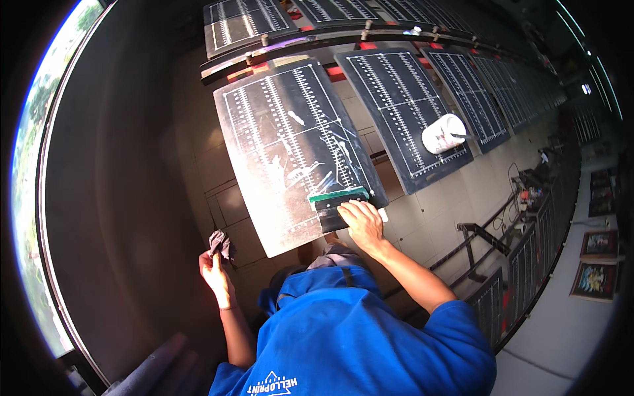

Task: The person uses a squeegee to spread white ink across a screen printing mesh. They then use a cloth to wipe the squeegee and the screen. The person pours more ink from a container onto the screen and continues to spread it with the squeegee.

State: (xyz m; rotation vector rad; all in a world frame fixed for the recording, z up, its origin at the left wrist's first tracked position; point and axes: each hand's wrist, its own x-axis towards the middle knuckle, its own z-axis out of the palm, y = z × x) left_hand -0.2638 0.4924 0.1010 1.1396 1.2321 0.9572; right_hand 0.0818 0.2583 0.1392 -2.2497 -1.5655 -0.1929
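And there it lay, the flat black squeegee with a bright green edge (331, 219), down on the lower right part of a dark rectangular board printed with white ruled lines (254, 188)! Its green edge faced away from the wearer, and its long axis ran across the board, cutting over the ruled columns at a slight tilt. Just ahead of that edge, pale streaks and smears marked the surface.

The right hand (362, 221) was far the nearer, right on it: fingers curled over the squeegee's right end, palm closed down, a firm-looking grip, though the thumb was hard to make out. The squeegee reached out leftward from that hand.

Over to the left hand (214, 267), well apart and clear of the board's lower left corner: fingers nearly closed, pinching a crumpled greyish-mauve cloth (221, 245) that stuck up above the fingertips.

Further out, just right of the first board, came a second dark board with white ruled lines (396, 142), and on its lower right part sat a white cylindrical tub (441, 135). Beyond both boards ran a long dark rail (300, 45), with more ruled boards past it, while framed pictures (596, 280) hung at far right.
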